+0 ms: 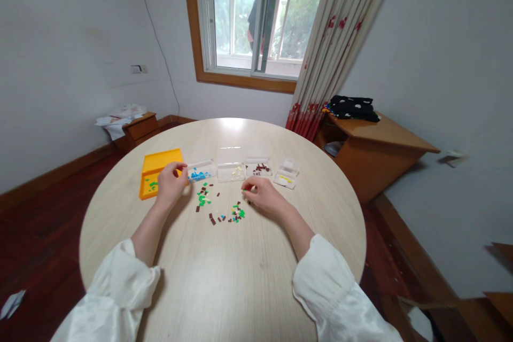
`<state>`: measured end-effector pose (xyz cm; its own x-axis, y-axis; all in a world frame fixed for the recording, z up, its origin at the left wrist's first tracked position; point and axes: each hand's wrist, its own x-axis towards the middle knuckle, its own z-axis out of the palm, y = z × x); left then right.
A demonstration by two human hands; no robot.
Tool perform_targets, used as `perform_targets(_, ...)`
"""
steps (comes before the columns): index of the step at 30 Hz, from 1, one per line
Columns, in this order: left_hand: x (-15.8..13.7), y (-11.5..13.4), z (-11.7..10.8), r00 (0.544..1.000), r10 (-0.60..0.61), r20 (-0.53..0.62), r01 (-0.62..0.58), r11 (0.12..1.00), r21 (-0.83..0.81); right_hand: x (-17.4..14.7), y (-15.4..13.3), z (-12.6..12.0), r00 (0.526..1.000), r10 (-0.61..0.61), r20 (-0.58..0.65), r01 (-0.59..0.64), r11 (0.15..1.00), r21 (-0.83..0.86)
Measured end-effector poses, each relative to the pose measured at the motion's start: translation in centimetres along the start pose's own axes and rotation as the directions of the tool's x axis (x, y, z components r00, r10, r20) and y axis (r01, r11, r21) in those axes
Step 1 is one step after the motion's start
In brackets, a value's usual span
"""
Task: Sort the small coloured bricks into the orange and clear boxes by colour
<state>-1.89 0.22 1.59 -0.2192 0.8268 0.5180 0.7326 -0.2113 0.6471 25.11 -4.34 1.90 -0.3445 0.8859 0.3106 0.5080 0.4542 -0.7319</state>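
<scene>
Sleeves [344, 288] cut off at the bottom, wide room on table [224, 283] between. Farther, loose bricks [202, 201]. Beside these, right hand [262, 194]: fingertips almost touching, hold too tiny to tell. Left hand [172, 183]: fingers curled, hold unclear, hiding part of yellow box [160, 160]. Then clear boxes [224, 173], far edge.

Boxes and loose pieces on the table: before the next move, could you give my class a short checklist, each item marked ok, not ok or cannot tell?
1. Yellow box open: ok, its lid is back and green pieces lie inside.
2. Pale pieces inside a clear box: ok.
3. Table free of loose brown pieces: not ok, several lie between and around the hands.
4. Left hand not touching the yellow box: cannot tell, it overlaps the box in this view.
5. Right hand gripping a piece: cannot tell, the fingertips are too small to judge.
</scene>
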Motion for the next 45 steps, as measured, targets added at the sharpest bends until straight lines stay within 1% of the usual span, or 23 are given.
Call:
perform_targets(2,-0.4,0.4,0.2,0.990,0.087,0.114,-0.086,0.996,-0.007,0.0,0.0,0.1,1.000,0.017,0.000,-0.017,1.000,-0.011)
perform_targets(5,-1.1,0.9,0.8,0.938,0.181,0.296,-0.186,0.983,-0.012,0.0,-0.1,0.2,0.999,0.042,0.005,-0.042,0.999,-0.023)
perform_targets(7,-1.5,1.1,1.2,0.906,0.181,0.382,-0.211,0.977,0.038,0.0,-0.2,0.3,0.998,0.056,0.013,-0.056,0.998,-0.023)
perform_targets(9,-1.8,1.3,1.6,0.898,0.136,0.419,-0.210,0.968,0.137,0.1,-0.3,0.3,0.997,0.070,0.016,-0.070,0.997,-0.023)
perform_targets(12,-2.1,1.5,2.0,0.907,0.058,0.416,-0.189,0.941,0.282,0.1,-0.4,0.4,0.997,0.072,0.014,-0.072,0.997,-0.020)
perform_targets(15,-2.2,1.7,2.1,0.905,0.013,0.426,-0.176,0.922,0.345,0.1,-0.3,0.5,0.998,0.057,0.008,-0.057,0.998,-0.018)
perform_targets(23,-2.4,2.6,2.0,0.897,-0.084,0.434,-0.093,0.924,0.372,0.2,-0.4,0.6,0.999,0.043,-0.023,-0.043,0.999,-0.018)
perform_targets(27,-2.5,2.5,2.2,0.896,-0.093,0.434,-0.079,0.928,0.364,0.2,-0.3,0.7,0.999,0.048,-0.018,-0.048,0.999,-0.016)
perform_targets(32,-2.5,1.7,2.5,0.911,-0.016,0.411,-0.118,0.948,0.297,0.1,-0.4,0.6,0.998,0.058,-0.005,-0.058,0.998,0.008)
perform_targets(36,-2.5,1.8,2.5,0.938,0.062,0.342,-0.110,0.986,0.123,0.1,-0.4,0.5,0.998,0.054,-0.021,-0.054,0.998,0.013)
perform_targets(38,-2.6,2.2,2.4,0.944,0.122,0.307,-0.135,0.991,0.022,0.1,-0.3,0.6,0.999,0.034,-0.042,-0.033,0.999,0.018)
perform_targets(41,-2.9,3.0,2.3,0.932,0.209,0.295,-0.190,0.977,-0.092,0.2,-0.1,0.7,0.996,0.014,-0.085,-0.013,1.000,0.017)
perform_targets(45,-3.3,3.6,2.4,0.893,0.310,0.327,-0.252,0.945,-0.209,0.3,0.0,0.9,0.992,-0.006,-0.122,0.006,1.000,-0.001)
